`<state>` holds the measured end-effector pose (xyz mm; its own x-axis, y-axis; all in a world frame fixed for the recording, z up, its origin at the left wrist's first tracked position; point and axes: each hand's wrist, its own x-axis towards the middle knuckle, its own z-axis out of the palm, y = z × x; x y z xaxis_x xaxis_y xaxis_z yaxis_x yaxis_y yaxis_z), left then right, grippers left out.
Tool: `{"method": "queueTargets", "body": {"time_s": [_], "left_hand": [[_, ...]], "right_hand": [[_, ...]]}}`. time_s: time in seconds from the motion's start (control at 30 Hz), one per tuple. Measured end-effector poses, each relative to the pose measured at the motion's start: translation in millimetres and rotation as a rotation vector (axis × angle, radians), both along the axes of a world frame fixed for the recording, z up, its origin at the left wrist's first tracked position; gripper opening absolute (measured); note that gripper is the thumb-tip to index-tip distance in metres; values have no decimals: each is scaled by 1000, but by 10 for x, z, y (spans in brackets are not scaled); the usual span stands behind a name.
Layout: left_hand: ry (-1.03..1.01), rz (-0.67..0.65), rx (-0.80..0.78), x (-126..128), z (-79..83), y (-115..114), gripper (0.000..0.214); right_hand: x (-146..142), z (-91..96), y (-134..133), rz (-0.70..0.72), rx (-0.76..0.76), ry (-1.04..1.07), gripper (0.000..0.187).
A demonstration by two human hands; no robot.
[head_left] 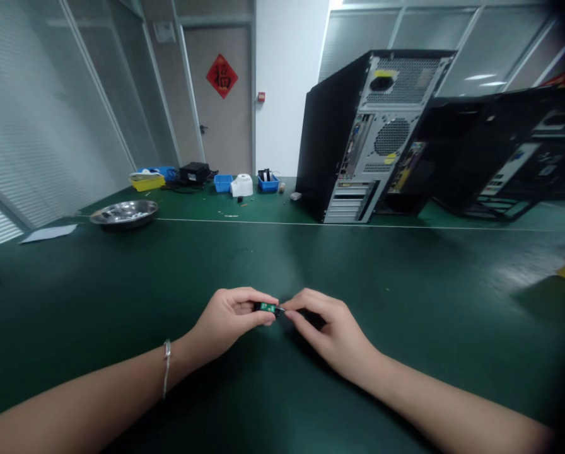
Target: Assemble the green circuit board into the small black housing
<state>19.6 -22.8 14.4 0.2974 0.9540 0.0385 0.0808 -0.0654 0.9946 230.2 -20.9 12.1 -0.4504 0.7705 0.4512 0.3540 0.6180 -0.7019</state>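
Both my hands meet just above the green table mat (282, 252), near its front edge. My left hand (228, 318) is closed, pinching a small green circuit board (266, 307) between thumb and fingers. My right hand (327, 328) is closed too, its fingertips pinched at the board's right end, where a small dark part sticks out. A thin bracelet sits on my left wrist. What the right fingers hold beneath them is hidden.
An upright black computer tower (358, 135) stands at the back, rear panel showing, with a second opened case (490, 151) to its right. A metal bowl (124, 213), a sheet of paper (48, 233), blue bins (223, 183), a yellow bin (146, 183) and a white object (241, 185) lie at the far left.
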Motion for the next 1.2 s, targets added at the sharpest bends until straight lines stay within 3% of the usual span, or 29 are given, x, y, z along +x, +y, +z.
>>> {"method": "queueTargets", "body": {"time_s": [0.13,0.43,0.63,1.2], "left_hand": [[44,15,99,18,13,-32,22],[-8,23,-52,30,27,-7,28],[13,34,-61,33,49,1,28],[44,-37,80,-6,-79,39,23]], "right_hand": [[-9,7,-1,1,-10,0,15],[-10,0,-20,-3,-19,12,16],[-3,-9,-8,-11,-5,4,17],[5,18,-15,0,13,-48,13]]}}
